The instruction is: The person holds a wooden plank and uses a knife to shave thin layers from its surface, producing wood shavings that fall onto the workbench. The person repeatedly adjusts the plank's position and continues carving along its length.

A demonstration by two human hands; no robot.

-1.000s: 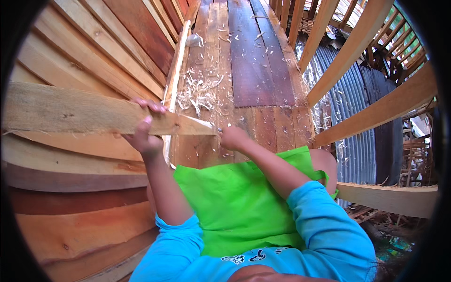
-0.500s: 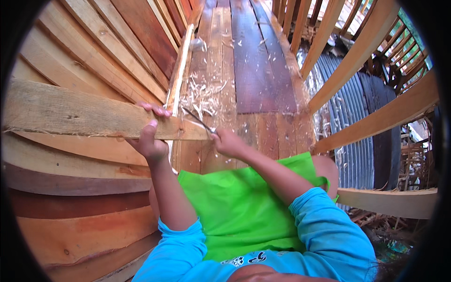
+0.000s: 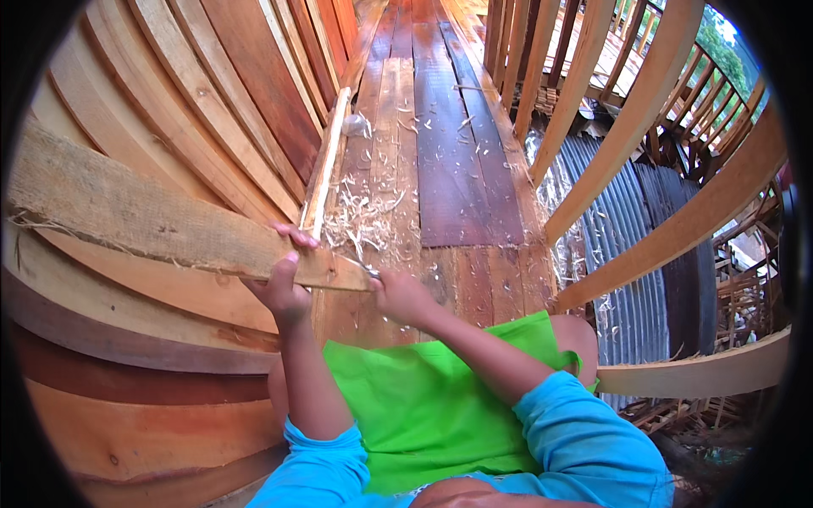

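A rough wooden board [image 3: 161, 216] runs from the far left to its narrow end in front of me. My left hand [image 3: 288, 292] is closed round the board near that end, thumb on top and fingers over the far edge. At the tip, my right hand [image 3: 405, 298] grips a knife [image 3: 364, 268], its handle hidden in my fist. The thin dark blade lies against the board's end, only partly visible. A bright green apron [image 3: 440, 406] covers my lap below both forearms.
Pale curled shavings [image 3: 364, 222] lie scattered over the plank floor [image 3: 470, 169]. Upright boards [image 3: 246, 76] form a wall at left, with a pale strip [image 3: 329, 169] along its foot. Wooden railing slats [image 3: 627, 152] stand at right, with corrugated metal sheeting [image 3: 622, 245] beyond and below.
The board's end and both hands sit lower in view, as the whole scene has shifted down. The knife blade has swung from jutting across the board to lying along its tip.
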